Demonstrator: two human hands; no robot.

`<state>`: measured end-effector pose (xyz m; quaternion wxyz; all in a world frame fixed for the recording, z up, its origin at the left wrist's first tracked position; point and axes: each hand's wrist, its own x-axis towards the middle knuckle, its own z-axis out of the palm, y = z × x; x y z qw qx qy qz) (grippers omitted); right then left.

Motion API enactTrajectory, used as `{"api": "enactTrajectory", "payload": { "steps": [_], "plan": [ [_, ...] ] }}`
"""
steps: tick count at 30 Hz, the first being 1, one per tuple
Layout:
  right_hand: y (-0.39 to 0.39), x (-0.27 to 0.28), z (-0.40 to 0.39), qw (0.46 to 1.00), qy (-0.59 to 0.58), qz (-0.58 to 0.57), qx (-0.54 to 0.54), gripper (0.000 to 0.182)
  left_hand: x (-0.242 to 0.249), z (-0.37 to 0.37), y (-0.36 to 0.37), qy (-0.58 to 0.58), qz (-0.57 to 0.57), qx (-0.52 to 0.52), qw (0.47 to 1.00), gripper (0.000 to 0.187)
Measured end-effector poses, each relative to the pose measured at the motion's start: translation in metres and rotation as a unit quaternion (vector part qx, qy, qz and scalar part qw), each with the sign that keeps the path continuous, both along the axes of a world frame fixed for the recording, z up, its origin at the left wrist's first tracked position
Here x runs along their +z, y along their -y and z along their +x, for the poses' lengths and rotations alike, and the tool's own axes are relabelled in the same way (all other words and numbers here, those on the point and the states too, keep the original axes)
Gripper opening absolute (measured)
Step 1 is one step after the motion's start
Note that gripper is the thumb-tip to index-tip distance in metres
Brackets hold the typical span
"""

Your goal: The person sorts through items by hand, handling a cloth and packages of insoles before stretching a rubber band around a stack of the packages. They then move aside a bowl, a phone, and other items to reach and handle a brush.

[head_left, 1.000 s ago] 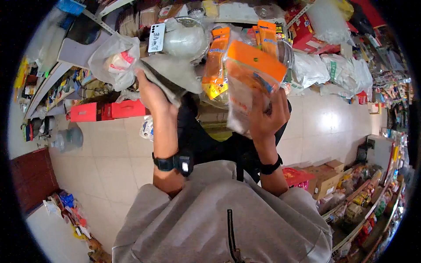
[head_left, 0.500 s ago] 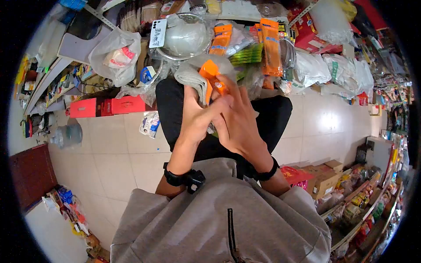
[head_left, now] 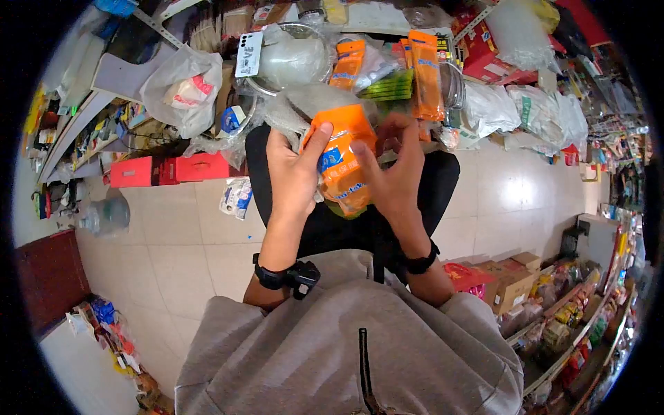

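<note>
An orange plastic package (head_left: 344, 155) with a blue label is held over my lap, together with a grey item in clear plastic (head_left: 296, 111) behind it. My left hand (head_left: 296, 173) grips the package's left side, its thumb lying on the orange front. At the package's right edge is my right hand (head_left: 395, 169), its thumb and fingers apart and turned toward the package; whether it touches is unclear. Beyond my hands lie more orange packages (head_left: 427, 76), a green packet (head_left: 389, 86) and a round metal-rimmed bowl (head_left: 290, 59) with clear plastic in it.
A white phone (head_left: 249, 54) leans by the bowl. White bags (head_left: 489, 109) lie at the right, another plastic bag (head_left: 183, 93) at the left. Red boxes (head_left: 169, 169) and a plastic bottle (head_left: 105, 214) are near the floor. Cardboard boxes (head_left: 510, 285) stand behind on the right.
The orange package has been opened out and turned so its labelled front shows. My right hand has moved right, away from my left hand, and its fingers have spread.
</note>
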<state>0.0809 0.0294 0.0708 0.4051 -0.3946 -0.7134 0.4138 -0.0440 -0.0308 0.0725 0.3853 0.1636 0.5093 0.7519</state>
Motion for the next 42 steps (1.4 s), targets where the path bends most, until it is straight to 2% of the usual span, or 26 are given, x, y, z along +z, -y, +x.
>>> {"api": "enactTrajectory", "payload": {
  "steps": [2,4,5,7,8,10,12,14,16,18,20,21,24,26,28,34,36,37,41,42],
  "plan": [
    [0.002,-0.003,-0.003,1.000,0.018,0.007,-0.012,0.046,0.000,0.003,-0.002,-0.018,0.034,0.026,0.999,0.039],
    [0.001,-0.012,-0.006,0.985,0.042,0.163,-0.032,0.039,0.001,0.004,-0.003,-0.013,0.040,0.032,0.999,0.040],
    [0.000,-0.015,-0.006,0.985,0.042,0.163,-0.032,0.039,0.002,0.005,-0.004,-0.010,0.046,0.038,0.998,0.042],
    [-0.002,-0.018,-0.008,0.955,0.004,0.286,-0.082,0.033,0.006,0.009,-0.005,-0.010,0.042,0.063,0.997,0.042],
    [0.000,-0.018,-0.008,0.955,0.004,0.286,-0.082,0.033,0.008,0.011,-0.005,-0.009,0.037,0.087,0.995,0.043],
    [0.004,-0.018,-0.010,0.974,-0.073,0.210,-0.052,0.029,0.010,0.015,-0.007,0.000,0.039,0.103,0.994,0.044],
    [0.002,-0.012,-0.010,0.982,-0.051,0.178,-0.045,0.027,0.011,0.014,-0.007,0.011,0.042,0.118,0.992,0.045],
    [-0.002,-0.010,-0.011,0.988,-0.029,0.145,-0.038,0.025,0.009,0.009,-0.006,0.065,0.038,0.049,0.996,0.046],
    [-0.009,-0.012,-0.015,0.983,0.000,0.181,-0.012,0.022,0.005,0.008,-0.005,0.071,0.044,0.019,0.996,0.043],
    [-0.009,-0.012,-0.014,0.986,0.006,0.166,-0.031,0.022,-0.002,0.004,-0.003,0.075,0.050,-0.012,0.996,0.042],
    [-0.011,-0.010,-0.012,0.987,0.011,0.151,-0.049,0.022,-0.008,-0.004,0.000,0.206,0.092,-0.031,0.974,0.042],
    [-0.012,-0.006,-0.010,0.989,0.013,0.138,-0.056,0.022,-0.007,-0.008,0.003,0.300,0.104,-0.042,0.947,0.049],
    [-0.015,0.003,-0.007,0.988,0.017,0.144,-0.056,0.020,-0.006,-0.026,0.013,0.364,0.154,-0.039,0.918,0.061],
    [-0.015,0.010,-0.007,0.985,0.020,0.163,-0.047,0.019,-0.012,-0.032,0.019,0.356,0.181,-0.032,0.916,0.064],
    [-0.014,0.016,-0.010,0.974,0.073,0.216,-0.013,0.016,-0.014,-0.035,0.023,0.376,0.340,-0.157,0.847,0.062],
    [-0.015,0.018,-0.009,0.976,0.120,0.182,-0.031,0.013,-0.017,-0.036,0.014,0.376,0.328,-0.119,0.858,0.056],
    [-0.019,0.023,-0.005,0.972,0.127,0.191,-0.044,0.012,-0.061,-0.048,0.019,0.379,0.350,-0.147,0.844,0.055],
    [-0.021,0.026,-0.004,0.969,0.135,0.199,-0.058,0.011,-0.068,-0.051,0.020,0.383,0.370,-0.175,0.828,0.054],
    [-0.026,0.031,-0.003,0.962,0.123,0.234,-0.060,0.011,-0.066,-0.049,0.021,0.403,0.361,-0.161,0.825,0.051],
    [-0.024,0.029,-0.006,0.958,0.140,0.250,-0.028,0.012,-0.060,-0.044,0.022,0.399,0.300,-0.112,0.859,0.051]
  ]
}}
